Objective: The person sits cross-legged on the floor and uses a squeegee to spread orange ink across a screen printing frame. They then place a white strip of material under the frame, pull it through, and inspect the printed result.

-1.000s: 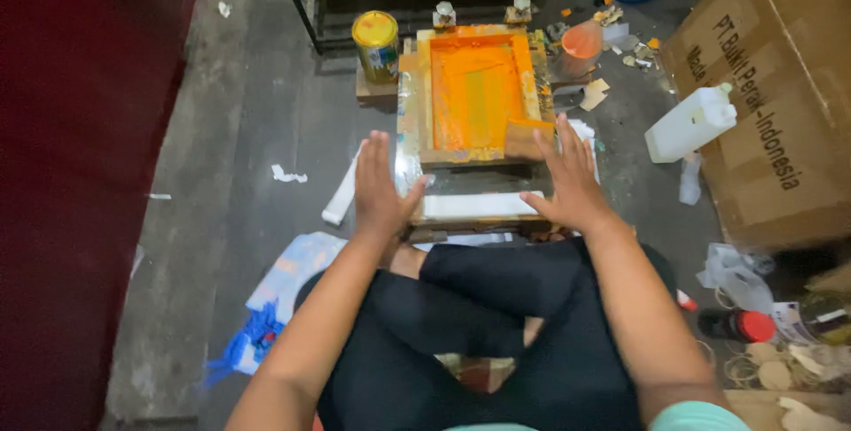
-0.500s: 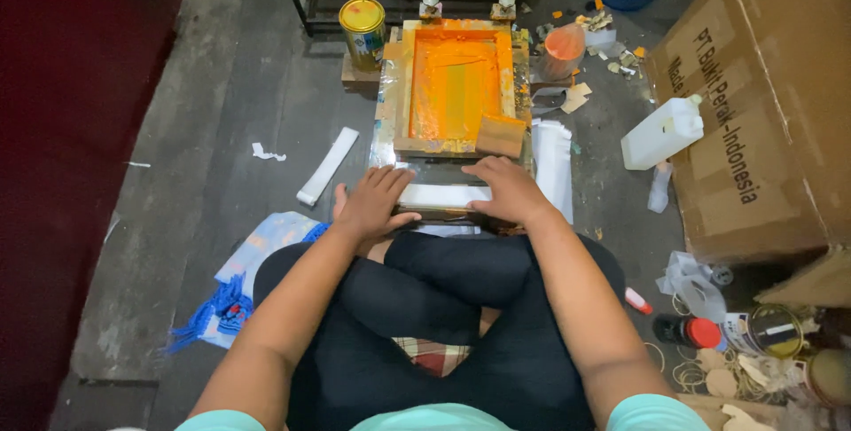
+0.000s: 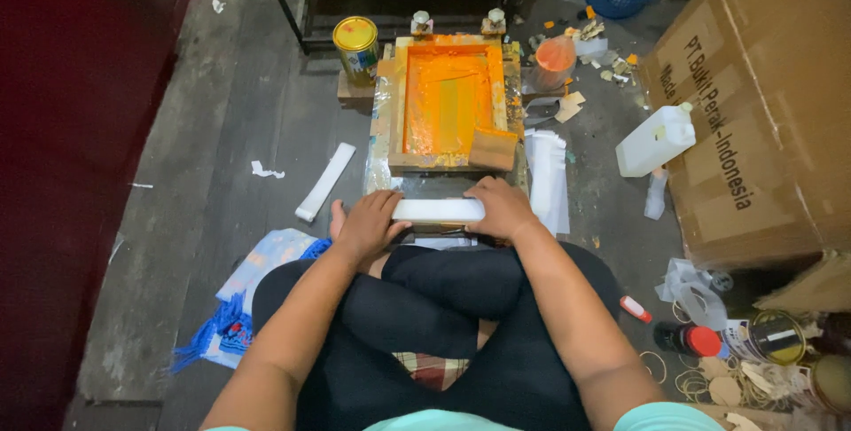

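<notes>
Two hands work at one white strip [image 3: 439, 210], a long flat white piece lying crosswise just in front of the crossed legs. The left hand [image 3: 370, 223] curls over its left end, fingers bent down around the edge. The right hand [image 3: 502, 207] covers the right end the same way, fingers folded over the top. Both grip the strip; neither is flat or slack.

Just beyond the fingers sits one wooden printing frame [image 3: 446, 103] filled with orange ink, with one wooden squeegee [image 3: 493, 148] leaning on its near right corner. To the left of the left fingers lies a second, loose white strip [image 3: 325, 182] on the floor. To the right of the right fingers is a stack of white sheets [image 3: 547, 178].

Farther out past the frame stand one round can with a yellow lid [image 3: 356, 46] and one clear cup of orange ink [image 3: 554, 62]. Well to the right of the right hand are one white plastic jug [image 3: 656, 139] and one large brown cardboard box [image 3: 762, 103] with dark lettering on its side. Near the right knee lies one dark bottle with a red cap [image 3: 689, 340].
</notes>
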